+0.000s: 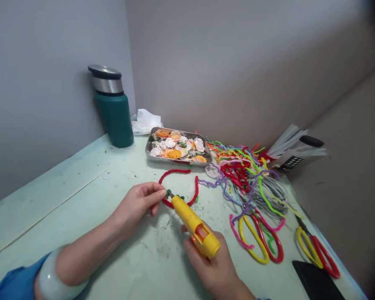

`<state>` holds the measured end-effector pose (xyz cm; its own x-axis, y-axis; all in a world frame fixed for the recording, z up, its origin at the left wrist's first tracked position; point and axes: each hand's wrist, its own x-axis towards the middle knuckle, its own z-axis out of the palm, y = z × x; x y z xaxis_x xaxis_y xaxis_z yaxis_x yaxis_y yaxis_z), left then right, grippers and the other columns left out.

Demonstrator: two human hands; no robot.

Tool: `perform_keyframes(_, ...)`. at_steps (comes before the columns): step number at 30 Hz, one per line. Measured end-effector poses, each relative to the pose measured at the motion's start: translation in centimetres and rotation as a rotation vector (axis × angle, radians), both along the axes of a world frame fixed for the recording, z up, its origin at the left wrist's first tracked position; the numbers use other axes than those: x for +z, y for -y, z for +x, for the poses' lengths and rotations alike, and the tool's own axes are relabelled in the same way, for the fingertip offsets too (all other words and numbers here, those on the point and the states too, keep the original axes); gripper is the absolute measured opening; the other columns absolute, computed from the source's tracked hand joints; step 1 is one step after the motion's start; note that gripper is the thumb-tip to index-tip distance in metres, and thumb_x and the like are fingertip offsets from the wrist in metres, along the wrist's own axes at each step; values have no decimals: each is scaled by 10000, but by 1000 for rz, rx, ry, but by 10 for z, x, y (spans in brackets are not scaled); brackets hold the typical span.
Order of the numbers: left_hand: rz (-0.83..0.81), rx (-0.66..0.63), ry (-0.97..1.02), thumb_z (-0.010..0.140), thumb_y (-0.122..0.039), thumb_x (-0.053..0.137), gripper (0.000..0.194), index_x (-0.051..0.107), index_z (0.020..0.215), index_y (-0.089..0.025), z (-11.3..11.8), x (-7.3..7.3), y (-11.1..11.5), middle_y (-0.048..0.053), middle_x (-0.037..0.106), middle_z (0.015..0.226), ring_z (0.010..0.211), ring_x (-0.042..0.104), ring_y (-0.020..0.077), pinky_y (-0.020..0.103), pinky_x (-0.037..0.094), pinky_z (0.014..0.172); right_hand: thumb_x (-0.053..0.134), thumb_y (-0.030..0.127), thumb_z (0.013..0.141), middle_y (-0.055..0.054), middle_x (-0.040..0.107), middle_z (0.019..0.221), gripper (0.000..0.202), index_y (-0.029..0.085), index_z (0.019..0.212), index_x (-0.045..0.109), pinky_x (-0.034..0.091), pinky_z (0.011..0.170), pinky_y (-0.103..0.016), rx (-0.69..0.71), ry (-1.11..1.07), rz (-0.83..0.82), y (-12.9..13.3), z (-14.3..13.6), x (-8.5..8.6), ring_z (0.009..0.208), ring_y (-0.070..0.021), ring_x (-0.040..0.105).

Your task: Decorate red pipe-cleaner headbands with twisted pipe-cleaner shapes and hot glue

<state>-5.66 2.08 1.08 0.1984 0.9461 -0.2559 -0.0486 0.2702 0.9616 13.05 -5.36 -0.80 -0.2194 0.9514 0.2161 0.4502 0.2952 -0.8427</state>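
My right hand (211, 254) is wrapped round a yellow hot glue gun (190, 218), whose tip points away from me to the upper left. The nozzle meets a small dark green pipe cleaner piece (168, 193), which the thumb and forefinger of my left hand (143, 198) pinch. Around that spot lies a red pipe cleaner (196, 189) bent into an open loop, with bits of green along its lower side. My left fingers partly cover the loop's left edge. A shallow metal tray (178, 161) of shells stands just behind the loop.
A tangle of coloured pipe cleaners (237, 175) and grey wire (273, 193) spreads at the right. Two pairs of scissors (254, 237) lie nearer. A green bottle (114, 118) stands at the back left. A thin stick (53, 210) crosses the left side. A container of white sticks (296, 152) leans far right.
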Motion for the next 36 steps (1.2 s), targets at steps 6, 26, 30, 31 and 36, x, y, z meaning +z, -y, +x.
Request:
perform_keyframes(6, 0, -11, 6, 753, -366, 632, 211, 589, 770, -160, 0, 1, 0, -60, 474, 406, 413, 335, 71, 195, 231, 456, 495, 229, 801, 50, 400, 529, 87, 194, 723, 479, 330, 428, -221, -12, -2, 18, -1, 0, 0, 435, -95, 371)
perform_keyframes(26, -23, 5, 26, 746, -370, 638, 218, 585, 770, -159, 1, 0, 1, -59, 473, 403, 409, 336, 71, 184, 244, 448, 489, 240, 806, 42, 446, 551, 91, 201, 729, 463, 352, 452, -224, 4, 24, 0, -1, 0, 1, 458, -102, 408)
perform_keyframes(30, -28, 11, 14, 742, -371, 640, 221, 592, 763, -156, 0, 0, 0, -58, 475, 404, 405, 343, 68, 185, 245, 448, 484, 237, 812, 19, 517, 605, 58, 196, 772, 483, 374, 474, -227, 20, 52, 29, 0, 1, 1, 481, -108, 452)
perform_keyframes(31, -26, 28, 8, 737, -368, 645, 221, 593, 761, -155, -1, 1, -1, -57, 477, 408, 404, 351, 68, 186, 247, 447, 479, 239, 817, 17, 521, 610, 57, 194, 783, 488, 373, 476, -227, 23, 54, 30, 0, 2, 0, 480, -108, 454)
perform_keyframes(36, 64, 193, 12, 726, -357, 661, 225, 592, 798, -155, -10, 8, -7, -57, 505, 453, 428, 398, 69, 184, 284, 458, 485, 219, 804, 2, 587, 686, 167, 184, 965, 516, 383, 539, -250, 137, 204, 31, -1, -2, -2, 553, -141, 518)
